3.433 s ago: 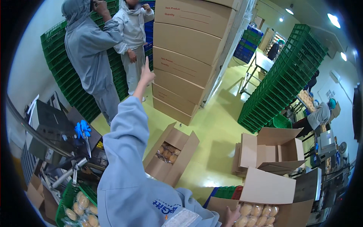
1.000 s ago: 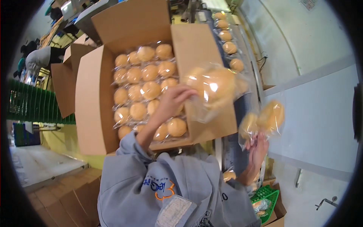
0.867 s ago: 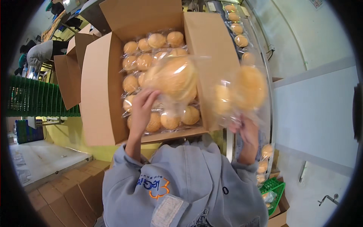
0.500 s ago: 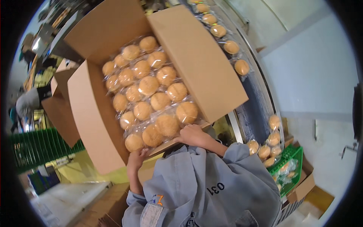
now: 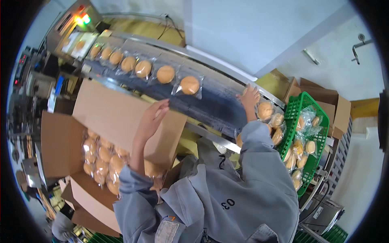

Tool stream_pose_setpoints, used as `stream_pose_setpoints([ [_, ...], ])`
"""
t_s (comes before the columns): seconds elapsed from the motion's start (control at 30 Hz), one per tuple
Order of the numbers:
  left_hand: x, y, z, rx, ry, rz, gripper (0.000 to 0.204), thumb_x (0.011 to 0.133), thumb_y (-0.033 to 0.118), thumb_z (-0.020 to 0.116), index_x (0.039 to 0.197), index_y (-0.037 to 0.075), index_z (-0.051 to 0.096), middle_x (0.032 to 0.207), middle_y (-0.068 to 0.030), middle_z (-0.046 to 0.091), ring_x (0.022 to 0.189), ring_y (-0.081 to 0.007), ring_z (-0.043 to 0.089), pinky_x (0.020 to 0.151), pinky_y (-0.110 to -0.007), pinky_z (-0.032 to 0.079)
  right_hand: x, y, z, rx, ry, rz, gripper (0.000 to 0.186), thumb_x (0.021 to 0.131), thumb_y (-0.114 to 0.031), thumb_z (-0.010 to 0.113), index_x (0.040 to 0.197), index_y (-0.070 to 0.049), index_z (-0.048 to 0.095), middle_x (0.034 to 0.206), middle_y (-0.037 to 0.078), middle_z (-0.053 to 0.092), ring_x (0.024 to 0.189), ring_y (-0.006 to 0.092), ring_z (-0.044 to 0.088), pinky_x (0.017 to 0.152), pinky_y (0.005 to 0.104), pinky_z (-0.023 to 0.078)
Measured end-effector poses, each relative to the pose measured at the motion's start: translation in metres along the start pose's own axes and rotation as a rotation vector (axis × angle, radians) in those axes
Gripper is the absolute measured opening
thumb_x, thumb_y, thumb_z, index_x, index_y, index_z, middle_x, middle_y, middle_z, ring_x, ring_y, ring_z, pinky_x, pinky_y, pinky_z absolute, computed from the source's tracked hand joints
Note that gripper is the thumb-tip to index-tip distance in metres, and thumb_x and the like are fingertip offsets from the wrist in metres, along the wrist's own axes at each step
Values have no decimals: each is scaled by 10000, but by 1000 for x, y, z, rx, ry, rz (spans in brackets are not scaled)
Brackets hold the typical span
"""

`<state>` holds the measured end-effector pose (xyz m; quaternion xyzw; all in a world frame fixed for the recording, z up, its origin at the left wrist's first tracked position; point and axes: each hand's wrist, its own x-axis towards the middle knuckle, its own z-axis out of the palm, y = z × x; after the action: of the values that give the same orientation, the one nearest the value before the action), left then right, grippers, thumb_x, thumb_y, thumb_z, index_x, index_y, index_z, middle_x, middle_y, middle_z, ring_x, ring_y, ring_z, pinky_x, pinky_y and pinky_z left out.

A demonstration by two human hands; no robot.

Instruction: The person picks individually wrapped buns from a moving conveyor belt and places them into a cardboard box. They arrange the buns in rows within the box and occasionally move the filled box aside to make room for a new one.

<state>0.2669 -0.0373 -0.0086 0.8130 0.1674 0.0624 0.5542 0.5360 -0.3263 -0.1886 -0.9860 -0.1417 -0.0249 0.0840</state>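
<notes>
My left hand [image 5: 153, 116] is raised over the cardboard box's flap [image 5: 117, 113], beside the conveyor, its fingers stretched out and holding nothing. The closest item to it is a round bun in clear wrap [image 5: 189, 85] on the belt. My right hand [image 5: 250, 99] reaches across the belt's right end with fingers spread, beside a cluster of wrapped buns [image 5: 266, 110]; whether it touches one is hard to make out. On my left, the open cardboard box [image 5: 56, 141] holds several rows of wrapped buns [image 5: 103, 156], partly covered by my left forearm.
A line of wrapped buns [image 5: 128, 64] lies along the dark conveyor belt [image 5: 214, 101]. The green basket [image 5: 293, 133] at the belt's right end contains loose wrapped buns. Behind it stands an open carton [image 5: 342, 111]. A machine with lit lamps [image 5: 81, 19] is at the far left.
Both hands have left the box's near edge and are now out over the box flap and the belt. My view has swung right, so the box sits lower left and the conveyor crosses the middle.
</notes>
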Motion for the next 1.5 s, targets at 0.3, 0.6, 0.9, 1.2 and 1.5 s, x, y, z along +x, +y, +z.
stream_pose_setpoints([
  [0.3,179,-162,120,1311,1,242,285,763,134,506,1042,116,560,1002,-51,582,906,-204,511,785,-368,363,7,27,-6,232,-97,229,790,693,-208,654,1349,-99,226,678,183,602,617,361,582,579,425,461],
  [0.6,132,-115,115,1393,-553,-268,216,765,224,539,911,127,664,1129,-85,507,1025,-265,451,836,-500,305,19,122,-15,89,-262,-9,197,735,-158,534,874,-38,605,870,204,603,788,348,583,711,425,465],
  [0.9,155,-149,124,937,-113,96,197,774,172,490,812,59,647,827,-115,636,803,-247,620,718,-354,483,-16,75,-9,197,-349,-393,226,783,-238,579,810,-15,602,702,159,596,662,359,570,624,414,449],
  [1.2,-56,11,-8,-36,624,24,217,791,129,442,838,-51,553,767,-219,551,736,-305,549,673,-376,418,-68,-121,-135,930,-358,-236,225,842,-179,556,684,-19,572,521,-6,478,414,77,411,382,233,297],
  [1.5,-350,-5,-57,441,1390,-401,131,802,47,440,843,-55,511,778,-189,499,706,-322,495,627,-384,375,-246,-327,-164,1253,-1063,-991,185,847,-153,529,834,18,597,630,16,531,585,87,498,506,250,391],
])
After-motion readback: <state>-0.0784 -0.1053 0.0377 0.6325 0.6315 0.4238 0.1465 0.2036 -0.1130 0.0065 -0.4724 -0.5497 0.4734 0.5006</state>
